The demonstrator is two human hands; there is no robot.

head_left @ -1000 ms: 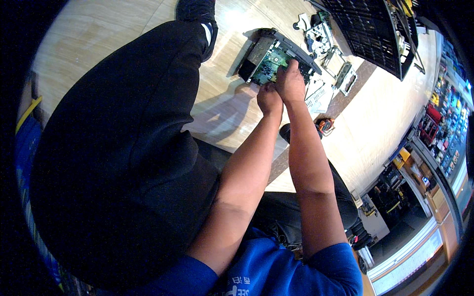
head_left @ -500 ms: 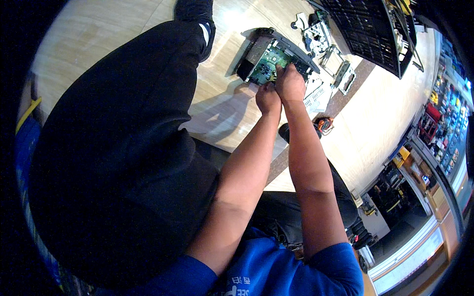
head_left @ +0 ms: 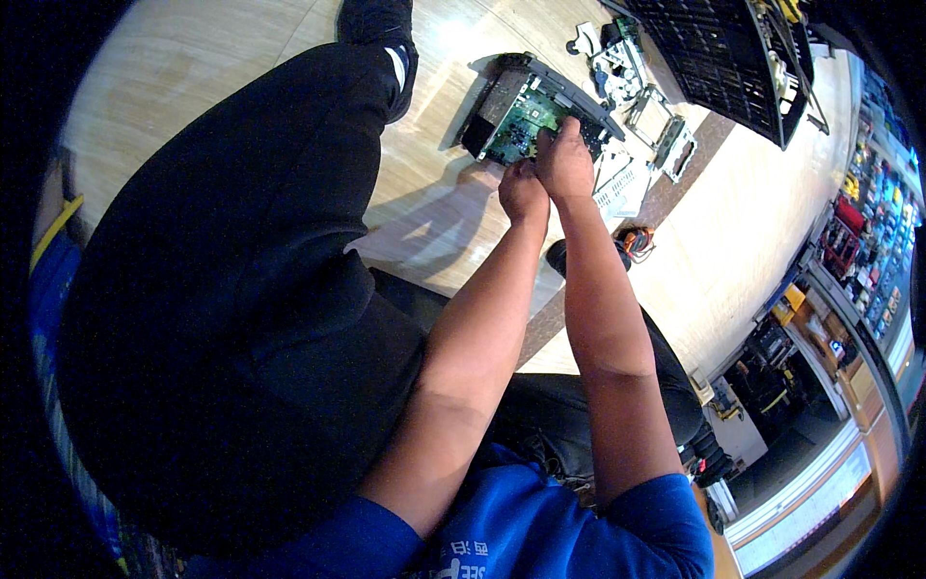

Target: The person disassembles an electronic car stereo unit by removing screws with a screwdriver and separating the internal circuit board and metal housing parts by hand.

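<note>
A dark device housing (head_left: 498, 96) lies on the light floor (head_left: 434, 154), opened to show a green circuit board (head_left: 519, 129). My right hand (head_left: 565, 166) is over the board's near right part, fingers curled down onto it; what they grip is hidden. My left hand (head_left: 524, 196) sits just beside and below it at the housing's near edge, fingers closed round something I cannot make out. Loose metal and plastic parts (head_left: 617, 77) and a white perforated piece (head_left: 622, 188) lie right of the device.
A large black slatted panel (head_left: 704, 58) stands at the upper right. My black-clad leg (head_left: 241, 289) and shoe (head_left: 371, 21) fill the left. An orange cable bundle (head_left: 638, 241) lies near my other shoe (head_left: 559, 256). Shelves of colourful items (head_left: 868, 193) line the far right.
Both hands stay at the device's near edge. My right hand's fingers shift slightly on the board, dipping and then rising again. The rest is nearly unchanged.
</note>
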